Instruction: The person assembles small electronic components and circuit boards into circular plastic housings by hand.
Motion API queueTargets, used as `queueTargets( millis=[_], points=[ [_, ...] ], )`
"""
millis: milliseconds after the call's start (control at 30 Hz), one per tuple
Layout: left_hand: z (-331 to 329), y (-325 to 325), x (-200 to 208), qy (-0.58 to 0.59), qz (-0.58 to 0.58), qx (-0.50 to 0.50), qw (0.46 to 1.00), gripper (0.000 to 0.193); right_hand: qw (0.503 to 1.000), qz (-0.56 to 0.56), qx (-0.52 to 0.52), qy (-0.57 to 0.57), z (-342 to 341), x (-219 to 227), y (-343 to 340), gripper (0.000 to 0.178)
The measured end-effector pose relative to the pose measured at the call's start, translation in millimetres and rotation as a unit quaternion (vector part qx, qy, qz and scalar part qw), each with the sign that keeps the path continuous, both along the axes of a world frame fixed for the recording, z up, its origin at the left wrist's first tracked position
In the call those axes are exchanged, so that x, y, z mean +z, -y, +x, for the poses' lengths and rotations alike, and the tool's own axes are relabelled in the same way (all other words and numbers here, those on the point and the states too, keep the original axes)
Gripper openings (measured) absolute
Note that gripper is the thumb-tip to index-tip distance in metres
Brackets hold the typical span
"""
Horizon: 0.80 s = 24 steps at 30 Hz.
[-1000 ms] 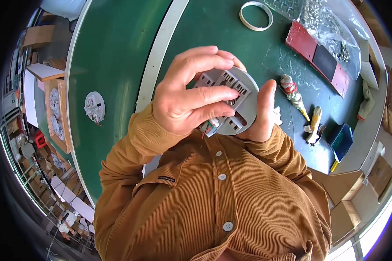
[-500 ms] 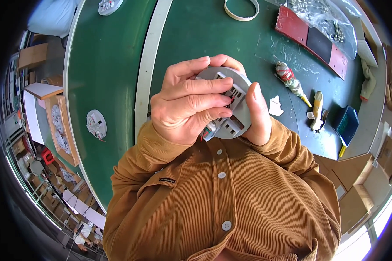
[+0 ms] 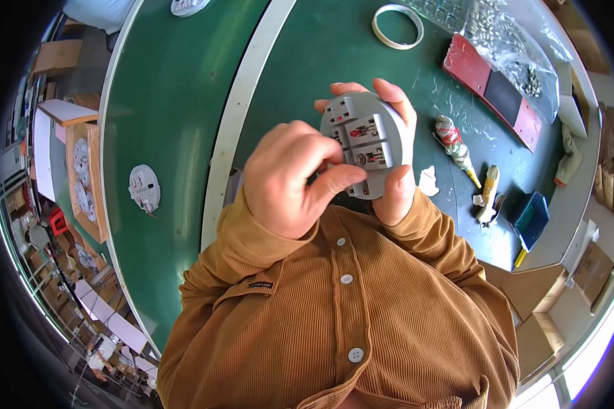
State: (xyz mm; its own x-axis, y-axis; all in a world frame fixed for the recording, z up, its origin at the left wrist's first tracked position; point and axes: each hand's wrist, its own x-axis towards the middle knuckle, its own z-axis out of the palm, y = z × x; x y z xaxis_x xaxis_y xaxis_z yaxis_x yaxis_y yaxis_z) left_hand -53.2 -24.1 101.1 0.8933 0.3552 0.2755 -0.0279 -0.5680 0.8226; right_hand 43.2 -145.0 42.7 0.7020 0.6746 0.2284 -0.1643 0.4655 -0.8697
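Right hand (image 3: 397,196) grasps round grey socket plate (image 3: 368,140) by its rim, held above green workbench (image 3: 307,75), toward near edge. Left hand (image 3: 283,180) curled at plate's left side; can't tell if it grips anything. Dark scoop (image 3: 531,219) sits by workbench's near-right corner.

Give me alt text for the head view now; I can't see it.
The right hand holds a grey disc with raised blocks; the left hand, fingers curled, is at its lower left. On the green table lie a white ring and wrapped cone.
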Motion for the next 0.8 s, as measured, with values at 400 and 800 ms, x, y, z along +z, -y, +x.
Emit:
queueTargets(
  millis=[400,800],
  points=[
    [20.2,-35.5,-3.0,0.069,0.241,-0.202,0.947,0.016,0.99,-0.078,0.092,-0.078,2.3,6.5,22.7,0.087],
    [29.0,-22.7,-14.7,0.09,0.123,-0.139,0.979,0.019,0.996,-0.093,-0.012,-0.003,7.7,2.4,12.8,0.09]
  ],
)
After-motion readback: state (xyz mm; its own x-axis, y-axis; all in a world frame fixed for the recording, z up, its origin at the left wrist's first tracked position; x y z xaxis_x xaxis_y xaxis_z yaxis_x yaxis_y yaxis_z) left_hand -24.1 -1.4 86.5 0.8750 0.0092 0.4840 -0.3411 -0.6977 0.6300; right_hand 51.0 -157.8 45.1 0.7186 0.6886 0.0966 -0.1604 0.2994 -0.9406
